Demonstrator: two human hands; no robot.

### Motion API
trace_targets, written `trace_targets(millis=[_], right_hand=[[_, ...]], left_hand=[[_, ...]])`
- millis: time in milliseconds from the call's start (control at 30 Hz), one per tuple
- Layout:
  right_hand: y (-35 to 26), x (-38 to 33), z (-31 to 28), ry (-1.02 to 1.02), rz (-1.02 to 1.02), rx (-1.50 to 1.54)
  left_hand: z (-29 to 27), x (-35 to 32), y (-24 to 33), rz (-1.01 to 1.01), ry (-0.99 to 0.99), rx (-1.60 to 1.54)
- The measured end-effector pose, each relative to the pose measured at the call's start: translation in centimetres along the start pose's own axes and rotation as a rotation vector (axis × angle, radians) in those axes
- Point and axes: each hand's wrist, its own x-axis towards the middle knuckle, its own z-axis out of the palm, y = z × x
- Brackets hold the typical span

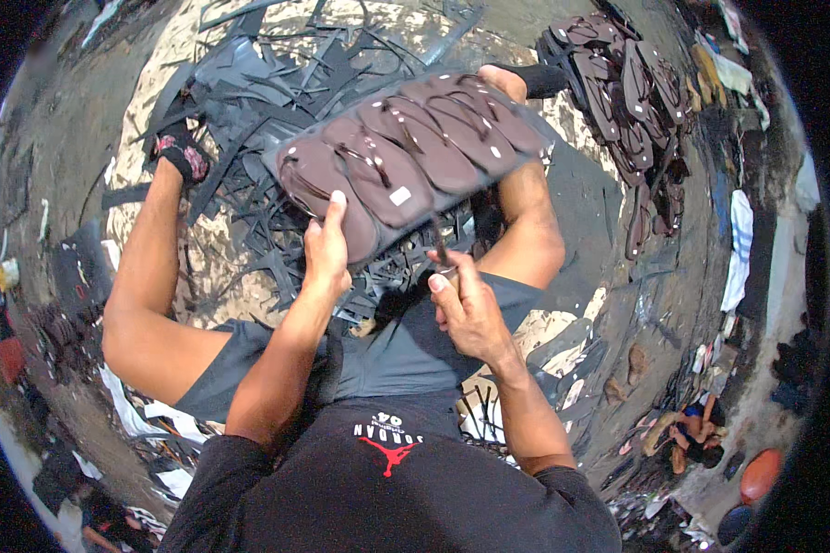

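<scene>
Gripping the near edge of a clear bag point(415, 147) of brown sandals point(392, 170), the left hand point(327, 249) has its fingers curled under the pack and its thumb pressed flat on top, so the pack rests tilted across the person's raised knees. The bag sits in the middle of the view, just above both hands, with its far end close to the toes of the right foot point(505, 81). Held this way, its open near side faces the person and stays within easy reach of the other hand.

The right hand point(466, 309) is closed in a pinch around a small thin tool point(441, 253), dark and pointed upward, whose tip meets the lower edge of the bag; what kind of tool it is cannot be told.

Inside the bag about 5 sandals lie side by side, overlapping like shingles, straps up. A small pale square label point(400, 195) sits on the plastic over 1 sole, near the front edge. Tiny white tags or glints show on the straps, too small to make out.

Black offcuts point(277, 74) of sheet material lie heaped on the ground under and beyond the legs. A loose pile of dark sandals point(627, 101), unbagged, is stacked to the right, well apart from the hands. Farther right, scraps of white cloth or paper point(738, 249) lie along the ground's edge.
</scene>
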Motion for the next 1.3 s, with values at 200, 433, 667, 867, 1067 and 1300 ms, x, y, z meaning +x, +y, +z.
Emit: trace_targets(millis=[200,433,667,867,1067,1300], right_hand=[[1.2,-2.1,0.1,-0.051,-0.101,-0.333],[-1.0,2.4,1.7,-0.022,-0.076,-0.559],[0.2,12.1,3.7,-0.136,-0.359,-0.616],[-0.8,19.0,7.3,0.252,-0.55,-0.021],[-1.8,24.7,8.7,0.237,-0.509,0.032],[-2.1,31.8,11.9,-0.042,-0.423,-0.029]], left_hand=[[1.6,-1.9,3.4,-0.103,-0.136,-0.189],[1.0,-0.8,3.1,-0.122,-0.096,-0.169],[-0.3,-0.8,2.9,-0.161,-0.177,-0.247],[-0.6,0.3,3.4,-0.193,-0.131,-0.32],[-2.1,-0.3,5.0,-0.325,-0.122,-0.303],[-8.0,-1.8,6.3,-0.349,-0.365,-0.706]])
